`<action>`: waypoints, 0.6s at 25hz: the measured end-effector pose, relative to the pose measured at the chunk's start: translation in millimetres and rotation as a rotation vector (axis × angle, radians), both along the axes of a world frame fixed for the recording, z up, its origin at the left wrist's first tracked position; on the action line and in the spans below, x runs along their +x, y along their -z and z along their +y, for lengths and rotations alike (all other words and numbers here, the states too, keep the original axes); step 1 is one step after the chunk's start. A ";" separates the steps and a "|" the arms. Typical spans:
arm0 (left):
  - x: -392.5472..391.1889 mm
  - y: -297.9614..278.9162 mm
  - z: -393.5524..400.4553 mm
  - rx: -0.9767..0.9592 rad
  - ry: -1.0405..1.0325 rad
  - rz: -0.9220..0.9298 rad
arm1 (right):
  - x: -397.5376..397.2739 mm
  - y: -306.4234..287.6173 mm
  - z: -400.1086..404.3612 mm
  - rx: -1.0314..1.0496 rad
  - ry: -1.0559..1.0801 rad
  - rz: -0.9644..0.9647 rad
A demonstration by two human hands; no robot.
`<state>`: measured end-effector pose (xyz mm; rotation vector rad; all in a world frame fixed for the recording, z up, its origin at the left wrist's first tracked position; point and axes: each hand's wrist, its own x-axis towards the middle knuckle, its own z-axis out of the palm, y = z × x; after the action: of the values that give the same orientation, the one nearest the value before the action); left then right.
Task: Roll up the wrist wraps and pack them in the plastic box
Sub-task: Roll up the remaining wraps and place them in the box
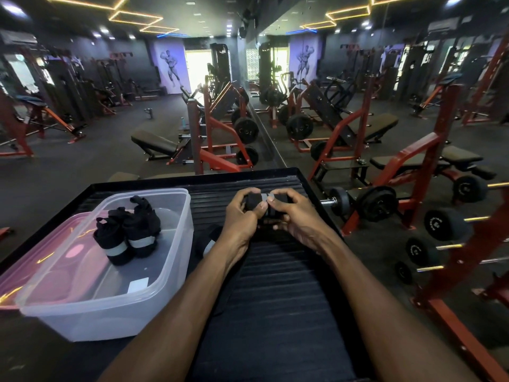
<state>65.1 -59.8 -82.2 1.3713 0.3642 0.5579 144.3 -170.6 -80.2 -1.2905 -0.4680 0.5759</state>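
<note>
A black wrist wrap (254, 202) with a grey stripe is rolled into a tight cylinder above the far part of the black ribbed surface (281, 285). My left hand (242, 213) grips its left end and my right hand (292, 213) grips its right end, thumbs on top. Two rolled black wraps (129, 235) with grey bands stand inside the clear plastic box (170, 271) at the left. Another black wrap (208, 241) with a grey patch lies on the surface between the box and my left wrist, partly hidden by it.
A pink-tinted lid (33, 268) lies under the box's left side. A rack of dumbbells (440, 224) stands to the right of the surface. Benches and red-framed machines fill the gym floor beyond, with a mirror wall ahead.
</note>
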 end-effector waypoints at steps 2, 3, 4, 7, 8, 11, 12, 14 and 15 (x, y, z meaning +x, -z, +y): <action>-0.7 0.6 -0.4 0.071 0.006 0.024 | 3.3 4.2 1.9 -0.027 0.041 -0.035; -0.3 0.8 -0.3 0.073 0.019 0.042 | 4.8 5.7 2.0 -0.027 0.073 -0.059; 0.4 0.3 -0.3 0.047 0.044 0.062 | 5.9 6.1 1.8 -0.020 0.105 -0.076; -0.2 -3.8 -3.0 -0.092 0.112 0.102 | 6.2 4.7 -0.8 -0.005 0.157 -0.158; -0.3 -4.3 -3.3 -0.113 0.107 0.105 | 5.7 3.8 -1.4 -0.013 0.161 -0.185; -0.5 -3.3 -2.7 -0.084 0.051 0.056 | 6.3 3.9 -0.6 0.023 0.140 -0.149; -0.8 -2.8 -2.4 -0.069 0.039 0.040 | 6.6 3.3 0.4 0.048 0.130 -0.098; -1.5 -2.9 -2.3 -0.054 0.032 0.029 | 5.8 2.4 1.8 0.066 0.118 -0.017; -1.7 -3.2 -2.6 -0.055 0.038 0.033 | 5.6 3.2 2.2 0.055 0.127 -0.016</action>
<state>63.4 -62.4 -79.0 1.3335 0.3765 0.4907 149.9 -168.4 -83.4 -1.2635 -0.4090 0.4441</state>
